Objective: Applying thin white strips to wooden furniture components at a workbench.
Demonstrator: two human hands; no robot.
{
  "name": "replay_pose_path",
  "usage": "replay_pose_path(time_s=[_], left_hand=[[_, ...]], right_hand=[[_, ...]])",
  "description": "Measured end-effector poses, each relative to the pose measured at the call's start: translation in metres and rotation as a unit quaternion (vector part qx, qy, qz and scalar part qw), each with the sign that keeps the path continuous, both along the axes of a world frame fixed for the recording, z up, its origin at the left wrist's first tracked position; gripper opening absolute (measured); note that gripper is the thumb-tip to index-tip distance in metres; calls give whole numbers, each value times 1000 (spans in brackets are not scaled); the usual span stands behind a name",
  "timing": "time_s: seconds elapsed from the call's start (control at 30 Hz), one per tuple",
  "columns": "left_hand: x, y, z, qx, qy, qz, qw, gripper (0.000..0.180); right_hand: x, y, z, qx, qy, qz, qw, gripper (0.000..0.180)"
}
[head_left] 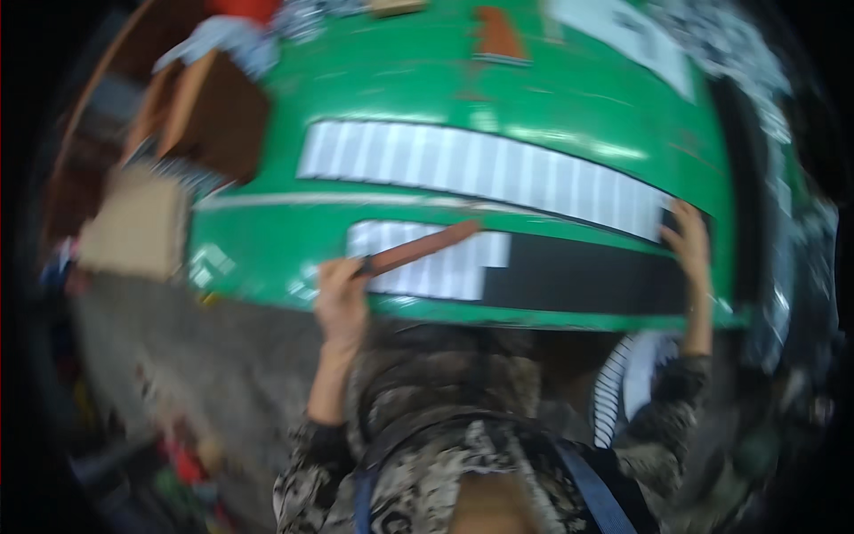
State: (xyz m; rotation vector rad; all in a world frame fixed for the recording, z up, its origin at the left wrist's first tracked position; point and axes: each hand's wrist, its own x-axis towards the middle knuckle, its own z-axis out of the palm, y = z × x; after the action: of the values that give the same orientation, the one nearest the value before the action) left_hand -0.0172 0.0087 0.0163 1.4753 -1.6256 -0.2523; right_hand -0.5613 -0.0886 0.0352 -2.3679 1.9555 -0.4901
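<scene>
My left hand [342, 294] is closed round the dark end of a long, flat, reddish-brown stick-like tool [425, 250]; blur hides its exact kind. The tool slants up to the right over a near black strip [587, 278], whose left part is covered by white pieces [427, 276]. Farther back lies a second long strip, mostly covered by a row of white pieces [480, 169]. My right hand [688, 238] rests at that strip's right end, fingers apart, where bare black shows beside the last white piece.
The strips lie on a shiny green table [391, 80]. An orange-brown scraper-like tool [501, 37] lies at the back, left of a white sheet [627, 40]. A brown box [213, 116] and a tan cardboard piece [138, 222] stand at the left. Clear plastic [738, 53] lies far right.
</scene>
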Motion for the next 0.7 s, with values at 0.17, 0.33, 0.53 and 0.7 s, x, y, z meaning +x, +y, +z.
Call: replay_pose_path(time_s=[0.17, 0.33, 0.53, 0.7], left_hand=[[8, 5, -6, -39, 67, -4, 997, 40], [5, 3, -5, -34, 26, 5, 999, 37], [-1, -3, 6, -36, -37, 6, 999, 37], [-6, -3, 8, -30, -45, 24, 998, 30]], right_hand=[[3, -5, 1, 101, -36, -29, 994, 52], [16, -7, 8, 116, -45, -70, 990, 48], [9, -5, 2, 95, -59, -112, 987, 46], [-16, 3, -41, -106, -244, -142, 953, 35]])
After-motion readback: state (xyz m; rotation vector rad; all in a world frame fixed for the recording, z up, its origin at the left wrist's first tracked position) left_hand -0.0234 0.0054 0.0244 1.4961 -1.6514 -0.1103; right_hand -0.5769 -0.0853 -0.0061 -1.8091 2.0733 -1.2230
